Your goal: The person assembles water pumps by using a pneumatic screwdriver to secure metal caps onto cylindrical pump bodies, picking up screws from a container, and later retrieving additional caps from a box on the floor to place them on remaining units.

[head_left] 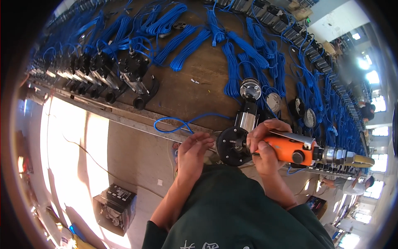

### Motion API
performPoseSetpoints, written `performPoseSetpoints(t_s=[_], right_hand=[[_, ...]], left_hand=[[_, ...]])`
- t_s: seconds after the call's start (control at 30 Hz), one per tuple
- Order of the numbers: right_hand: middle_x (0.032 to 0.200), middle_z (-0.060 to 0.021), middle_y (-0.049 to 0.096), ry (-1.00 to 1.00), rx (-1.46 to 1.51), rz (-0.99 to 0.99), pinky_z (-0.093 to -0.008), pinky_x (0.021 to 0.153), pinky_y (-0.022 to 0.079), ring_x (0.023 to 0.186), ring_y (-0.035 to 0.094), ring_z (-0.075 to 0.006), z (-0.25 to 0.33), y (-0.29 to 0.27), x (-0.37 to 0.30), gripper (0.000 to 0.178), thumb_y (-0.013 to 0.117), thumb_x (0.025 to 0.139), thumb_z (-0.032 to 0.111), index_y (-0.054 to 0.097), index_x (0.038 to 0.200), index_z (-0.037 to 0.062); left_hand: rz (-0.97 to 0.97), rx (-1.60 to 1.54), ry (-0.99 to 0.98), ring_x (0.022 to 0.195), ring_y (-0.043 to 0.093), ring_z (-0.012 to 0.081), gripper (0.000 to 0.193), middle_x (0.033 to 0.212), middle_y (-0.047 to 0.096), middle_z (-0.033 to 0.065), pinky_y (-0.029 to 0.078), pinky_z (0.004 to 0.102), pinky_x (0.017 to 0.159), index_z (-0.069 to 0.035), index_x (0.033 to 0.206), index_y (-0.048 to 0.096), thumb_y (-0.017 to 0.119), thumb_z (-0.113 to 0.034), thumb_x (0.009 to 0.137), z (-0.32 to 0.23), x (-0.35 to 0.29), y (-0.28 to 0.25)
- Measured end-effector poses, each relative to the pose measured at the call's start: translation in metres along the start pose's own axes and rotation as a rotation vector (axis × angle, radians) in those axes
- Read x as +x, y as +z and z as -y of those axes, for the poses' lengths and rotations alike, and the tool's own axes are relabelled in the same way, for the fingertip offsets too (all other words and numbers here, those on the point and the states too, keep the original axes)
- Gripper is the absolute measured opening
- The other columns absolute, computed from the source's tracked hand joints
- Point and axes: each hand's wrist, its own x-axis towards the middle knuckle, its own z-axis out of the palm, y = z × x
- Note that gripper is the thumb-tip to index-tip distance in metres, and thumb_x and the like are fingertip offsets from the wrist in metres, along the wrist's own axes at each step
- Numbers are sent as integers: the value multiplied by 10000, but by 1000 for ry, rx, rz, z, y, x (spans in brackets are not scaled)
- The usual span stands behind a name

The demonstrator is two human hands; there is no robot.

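My right hand is wrapped around an orange air screwdriver with a metal lever and a hose fitting at its right end. The tool's tip meets the round black end of a pump, where several screw heads show around the rim. The pump's silver body lies on its side at the bench edge, pointing away from me. Just left of the black end is my left hand, fingers loosely stretched and holding nothing. Beside its fingertips a blue cable loops over the bench edge.
Several assembled pumps stand in a row on the left of the bench. Coiled blue cables lie across it. Round metal parts sit right of the pump. An open box stands on the floor. A person is at the right.
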Motion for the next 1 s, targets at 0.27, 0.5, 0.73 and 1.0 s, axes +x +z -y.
performPoseSetpoints(t_s=[0.27,0.5,0.73,1.0], right_hand=[[858,-130,532,-139,56,-185,-331,590,483,529,490,-136,33,-7,3,371,499,763,87,464,1122,-1],[913,-140,536,-96,218,-283,-320,615,489,570,515,-138,47,-23,0,336,504,786,43,457,1117,10],[889,-140,537,-132,224,-286,-317,587,490,555,513,-132,53,-40,-7,337,504,780,36,453,1113,10],[836,-124,533,-121,205,-278,-312,587,481,577,514,-135,51,-61,-20,326,515,771,4,453,1091,15]], left_hand=[[266,176,-18,679,656,228,159,1016,659,230,535,279,640,63,1057,532,438,-43,985,-28,-30,56],[306,268,-99,447,439,64,107,806,689,134,329,189,423,-8,1004,595,570,-96,950,-5,-26,73],[361,189,-251,393,365,52,133,830,691,149,279,176,387,-11,1017,626,547,-108,973,2,-28,81],[350,731,-155,426,381,46,154,632,592,51,271,196,413,-4,1069,630,564,-76,950,9,-22,101]])
